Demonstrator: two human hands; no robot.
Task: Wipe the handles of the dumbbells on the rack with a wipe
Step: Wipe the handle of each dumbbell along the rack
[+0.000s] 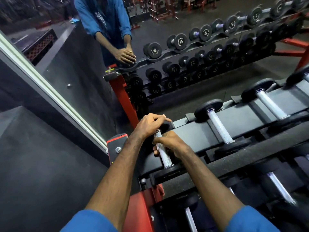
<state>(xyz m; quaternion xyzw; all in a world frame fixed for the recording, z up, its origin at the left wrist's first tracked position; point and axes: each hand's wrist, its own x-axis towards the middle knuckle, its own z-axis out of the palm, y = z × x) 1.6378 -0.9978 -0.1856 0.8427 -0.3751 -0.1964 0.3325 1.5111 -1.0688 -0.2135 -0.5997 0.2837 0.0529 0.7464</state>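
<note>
I observe my right hand (168, 143) wrapped around the far half of the knurled silver steel handle (164, 156) of the end black rubber-headed dumbbell, fingers closed on the bar. I cannot see a wipe under those fingers; whether one is pressed against the metal I cannot tell. My left hand (150, 124) is clamped over the far black head (167, 125) of that same dumbbell, just beyond the right-hand grip, steadying it. The dumbbell lies in its cradle at the end of the black-and-red steel rack (192, 131).

Risks noted:
- The near half of the handle, below the grip, shows bare; a short stroke would leave it uncleaned.
- The knurling would likely snag and tear a thin wipe if pressure is heavy.
- Twisting the bar while the left hand loosens could roll the dumbbell in its cradle and pinch fingers against the near head (170, 169).
- The next dumbbell handle (219, 129), to the right of the grip, sits near; a wide stroke could knock knuckles on its head.
</note>
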